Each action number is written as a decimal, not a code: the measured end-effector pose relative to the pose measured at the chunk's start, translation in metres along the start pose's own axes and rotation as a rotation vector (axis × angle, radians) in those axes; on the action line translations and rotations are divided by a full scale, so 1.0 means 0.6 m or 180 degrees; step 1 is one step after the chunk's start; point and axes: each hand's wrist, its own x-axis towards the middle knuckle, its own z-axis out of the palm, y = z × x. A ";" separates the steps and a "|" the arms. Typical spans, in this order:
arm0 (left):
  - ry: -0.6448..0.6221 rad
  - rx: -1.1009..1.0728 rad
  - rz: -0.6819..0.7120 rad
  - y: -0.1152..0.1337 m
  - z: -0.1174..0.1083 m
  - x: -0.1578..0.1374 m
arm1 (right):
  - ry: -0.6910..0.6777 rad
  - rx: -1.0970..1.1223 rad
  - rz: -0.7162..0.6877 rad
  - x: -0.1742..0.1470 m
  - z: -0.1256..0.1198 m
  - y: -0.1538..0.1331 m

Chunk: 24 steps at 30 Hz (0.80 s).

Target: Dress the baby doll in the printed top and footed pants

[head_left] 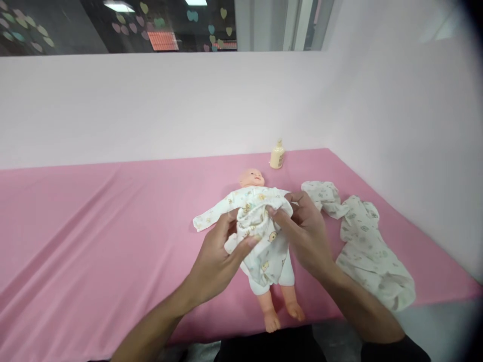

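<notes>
ok so going left to right: the pink tabletop (94,241) is bare on this side, then you get the printed baby top (231,202) spread over the doll's chest, one sleeve stuck straight out. top looks in place to me, but no doll hand shows at the cuff, so can't tell if an arm's inside. next is the left hand (215,257), pinching one edge of a bunched, bear-print garment (269,254) held over the doll's middle. can't tell if that's a separate piece. the baby doll (249,177) is on its back on the tabletop, shins and feet bare, so i'd say legs aren't done. pump bottle (277,157) is behind, near the wall. the right hand (307,234) has the garment's other rim between thumb and fingers. far right, crumpled printed baby clothes (366,246), nobody touching those.
</notes>
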 end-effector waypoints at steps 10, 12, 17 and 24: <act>0.0067 -0.0682 -0.0043 0.041 -0.044 0.076 | -0.0803 0.0390 -0.0415 0.054 0.000 -0.023; -0.0112 -0.0899 -0.0104 0.032 -0.038 0.082 | -0.0964 0.0390 -0.0261 0.060 -0.004 -0.018; -0.0194 -0.0707 -0.0096 0.019 -0.019 0.094 | -0.0568 0.0601 -0.0243 0.063 -0.004 -0.015; -0.0248 -0.0239 0.0370 0.048 0.013 0.042 | -0.0260 0.0367 -0.1025 0.027 0.004 -0.027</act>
